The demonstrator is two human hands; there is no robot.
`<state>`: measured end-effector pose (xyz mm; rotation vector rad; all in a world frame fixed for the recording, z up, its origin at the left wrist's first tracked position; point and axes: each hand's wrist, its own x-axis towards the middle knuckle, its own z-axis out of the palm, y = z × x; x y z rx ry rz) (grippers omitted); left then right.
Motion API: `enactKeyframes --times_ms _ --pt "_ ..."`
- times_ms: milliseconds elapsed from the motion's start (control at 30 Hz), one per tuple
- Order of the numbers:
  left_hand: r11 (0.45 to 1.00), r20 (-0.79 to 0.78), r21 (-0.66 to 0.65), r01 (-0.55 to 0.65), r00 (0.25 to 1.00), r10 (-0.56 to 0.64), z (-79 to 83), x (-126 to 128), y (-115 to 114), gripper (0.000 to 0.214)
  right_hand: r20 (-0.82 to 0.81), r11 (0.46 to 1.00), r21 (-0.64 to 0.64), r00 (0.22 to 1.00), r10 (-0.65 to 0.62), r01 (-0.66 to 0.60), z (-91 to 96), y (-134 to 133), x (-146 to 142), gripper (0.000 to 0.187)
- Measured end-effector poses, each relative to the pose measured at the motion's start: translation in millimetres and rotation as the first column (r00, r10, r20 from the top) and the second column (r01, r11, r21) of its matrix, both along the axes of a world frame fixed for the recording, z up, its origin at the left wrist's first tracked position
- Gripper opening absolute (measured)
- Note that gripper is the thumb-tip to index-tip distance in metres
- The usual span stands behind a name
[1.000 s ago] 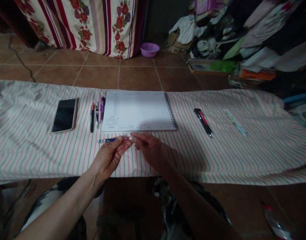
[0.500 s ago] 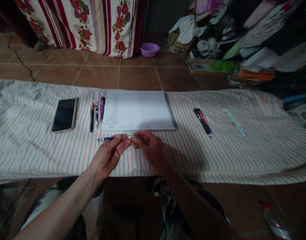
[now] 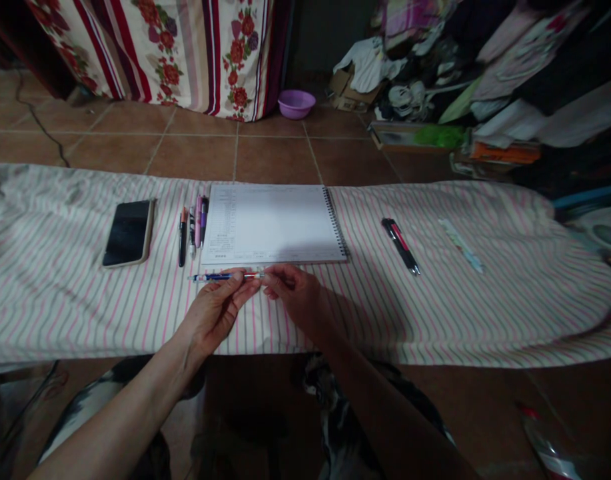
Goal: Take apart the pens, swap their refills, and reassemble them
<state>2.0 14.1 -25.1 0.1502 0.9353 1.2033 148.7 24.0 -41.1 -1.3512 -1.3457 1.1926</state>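
Note:
A slim blue pen (image 3: 211, 277) with red and white near its right end lies level between my hands, just in front of the spiral notebook (image 3: 285, 223). My left hand (image 3: 220, 307) pinches it around the middle between thumb and fingers. At the pen's right end, the fingertips of my right hand (image 3: 302, 297) are closed on it and cover its tip. The notebook is open to a white page with printed text along its left side and the spiral on its right. Several pens, including a pink pen (image 3: 198, 220), lie along its left edge.
Left on the striped cloth (image 3: 385, 320) lies a dark-screened phone (image 3: 128, 232). To the right are black pens (image 3: 402, 247), one with a red part, and a pale patterned strip (image 3: 461, 245). Beyond, a purple basin (image 3: 296, 105) sits on the tiled floor.
The view has shifted slightly. Both hands stay on the pen in almost the same pose, with only small movement of the right fingers at its end.

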Motion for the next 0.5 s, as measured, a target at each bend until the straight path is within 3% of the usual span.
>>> enactKeyframes --times_ms 300,500 --pt "1.0 -0.018 0.018 0.012 1.0 -0.011 -1.0 1.2 -0.5 0.013 0.118 0.999 0.008 0.992 0.052 -0.053 7.6 -0.6 1.8 0.019" --pt "1.0 0.001 -0.004 0.0 1.0 0.0 3.2 0.4 -0.6 0.018 -0.089 0.999 -0.025 0.995 0.036 -0.038 0.6 0.7 -0.4 0.023"
